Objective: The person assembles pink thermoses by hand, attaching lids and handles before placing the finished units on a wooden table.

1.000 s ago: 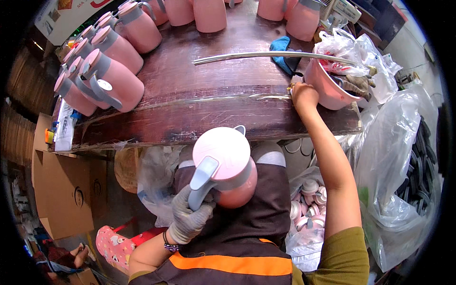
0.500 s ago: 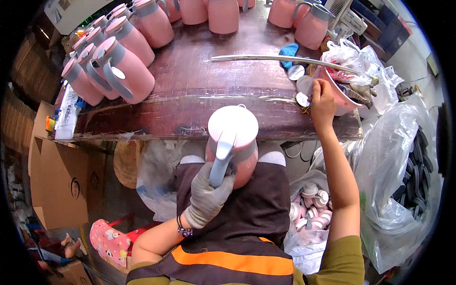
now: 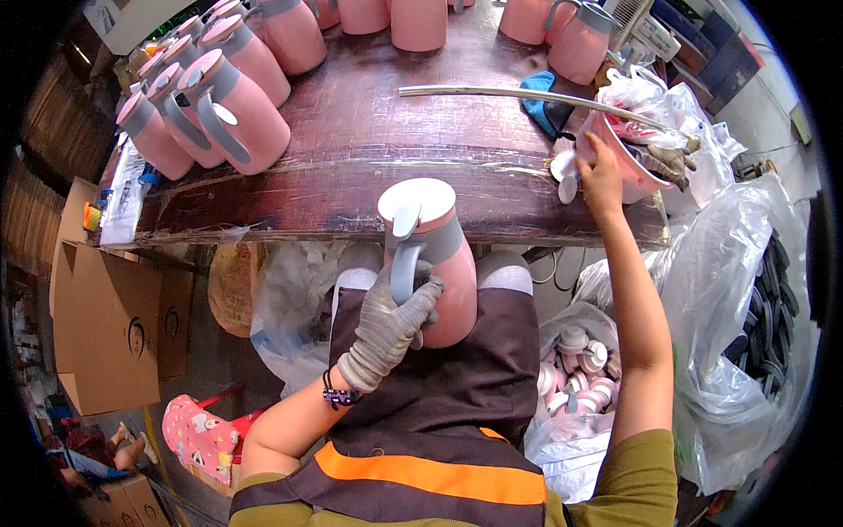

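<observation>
My left hand (image 3: 395, 314), in a striped grey work glove, is closed round the grey handle of a pink jug (image 3: 452, 290) with a white lid. The jug leans over my lap, just in front of the table edge. My bare right hand (image 3: 602, 180) reaches to the right end of the table, its fingers apart beside a pink bowl (image 3: 639, 180). Small white discs (image 3: 565, 165) lie by its thumb. Whether the fingertips touch the bowl or the discs is hard to tell. Grey work gloves (image 3: 666, 164) lie in the bowl.
Pink jugs (image 3: 246, 123) crowd the table's left and far sides. A metal tube (image 3: 509, 91) slants across to the bowl, over a blue and black cloth (image 3: 543, 104). Below right are bags of pink-and-white lids (image 3: 575, 378) and dark handle-like parts (image 3: 773, 325). A carton (image 3: 110, 329) stands left.
The jug has tipped, so more of its side shows. My right hand's fingers have spread from a closed pose near the discs. The discs and cloth beside the bowl have shifted.
</observation>
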`<state>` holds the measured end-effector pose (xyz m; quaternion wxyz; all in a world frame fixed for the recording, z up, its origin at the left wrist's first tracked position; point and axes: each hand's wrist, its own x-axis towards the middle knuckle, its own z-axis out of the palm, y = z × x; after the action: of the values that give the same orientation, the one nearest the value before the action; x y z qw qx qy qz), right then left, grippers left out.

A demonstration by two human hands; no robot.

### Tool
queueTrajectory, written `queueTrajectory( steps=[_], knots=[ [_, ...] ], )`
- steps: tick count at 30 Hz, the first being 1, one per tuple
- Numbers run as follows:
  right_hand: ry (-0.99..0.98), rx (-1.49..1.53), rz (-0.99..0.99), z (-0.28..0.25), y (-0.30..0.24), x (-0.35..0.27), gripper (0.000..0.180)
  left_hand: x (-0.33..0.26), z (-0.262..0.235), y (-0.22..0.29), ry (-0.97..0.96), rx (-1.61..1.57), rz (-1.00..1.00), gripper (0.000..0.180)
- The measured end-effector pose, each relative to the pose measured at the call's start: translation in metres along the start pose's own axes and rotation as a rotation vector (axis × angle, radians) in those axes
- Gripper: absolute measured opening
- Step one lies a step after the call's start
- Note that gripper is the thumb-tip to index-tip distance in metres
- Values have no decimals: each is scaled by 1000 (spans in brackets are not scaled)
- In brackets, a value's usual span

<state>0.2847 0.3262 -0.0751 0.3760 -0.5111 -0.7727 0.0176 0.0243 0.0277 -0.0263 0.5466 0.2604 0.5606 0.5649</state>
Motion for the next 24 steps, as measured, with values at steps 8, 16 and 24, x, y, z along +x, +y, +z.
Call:
queueTrajectory(
  steps=[8,16,24],
  knots=[
    [-12,-223,-272,-11,-49,40,28,7,-5,-8,-75,56,51,31],
    [-115,-30,180,2,-16,14,25,8,-9,-7,-85,80,74,30],
    [-176,-381,168,13,20,-56,41,10,-11,-10,-87,86,54,28]
  ],
)
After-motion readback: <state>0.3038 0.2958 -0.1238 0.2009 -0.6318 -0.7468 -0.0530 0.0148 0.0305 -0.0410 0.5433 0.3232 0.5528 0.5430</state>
